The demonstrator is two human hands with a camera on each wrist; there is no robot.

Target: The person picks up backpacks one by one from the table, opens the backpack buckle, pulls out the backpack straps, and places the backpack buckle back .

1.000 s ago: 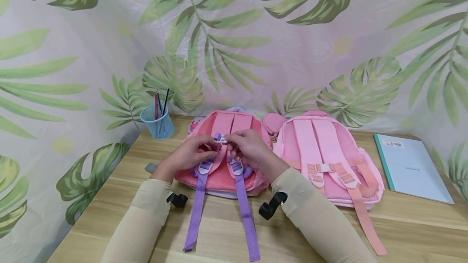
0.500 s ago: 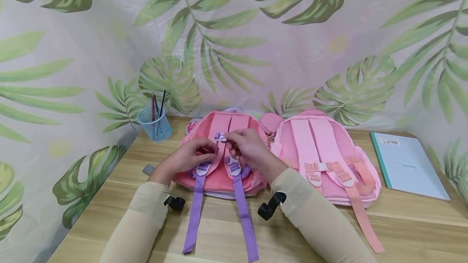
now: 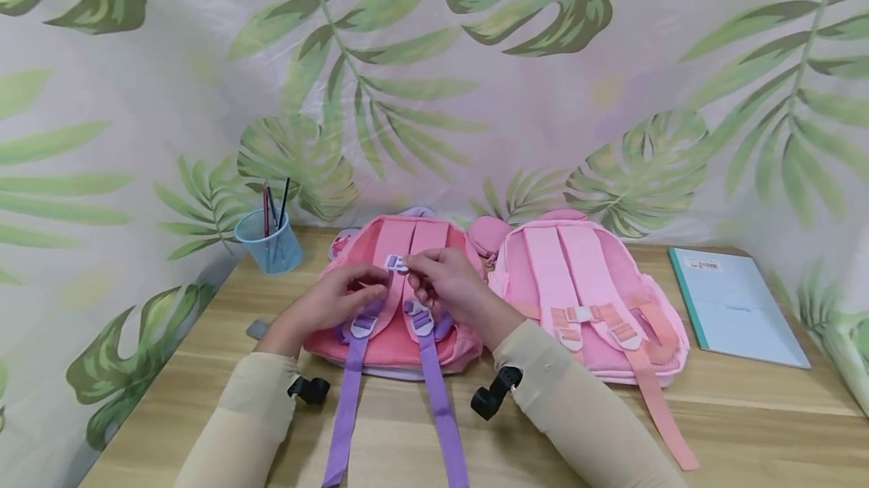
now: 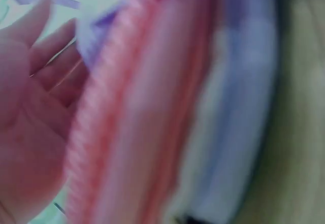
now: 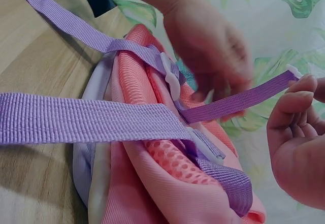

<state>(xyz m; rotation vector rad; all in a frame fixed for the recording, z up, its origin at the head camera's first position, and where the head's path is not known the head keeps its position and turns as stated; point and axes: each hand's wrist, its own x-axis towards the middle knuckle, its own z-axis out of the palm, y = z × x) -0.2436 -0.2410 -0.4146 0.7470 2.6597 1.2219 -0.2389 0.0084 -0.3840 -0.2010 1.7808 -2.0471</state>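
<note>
A coral-pink backpack (image 3: 380, 356) lies with its shoulder straps up and purple webbing straps (image 3: 434, 397) trailing towards the front. My right hand (image 3: 448, 284) pinches a small white plastic buckle (image 3: 396, 262) above the backpack. In the right wrist view a short purple strap (image 5: 244, 99) runs taut from the backpack up to that buckle, held between my thumb and fingertips. My left hand (image 3: 342, 296) is beside this strap, fingers loosely bent and apart. The left wrist view shows its palm (image 4: 35, 112) and relaxed fingers next to the blurred backpack edge.
A lighter pink backpack (image 3: 526, 254) with orange straps lies on the right. Beyond it is a pale blue notebook (image 3: 740, 314). A blue mesh pen cup (image 3: 271, 250) with pencils stands at the back left. A small grey object (image 3: 258, 329) lies near my left wrist.
The head view has swung slightly, shifting everything left. My left fingers have drawn a little away from the buckle; my right hand keeps its pinch, and the buckle has turned slightly.
</note>
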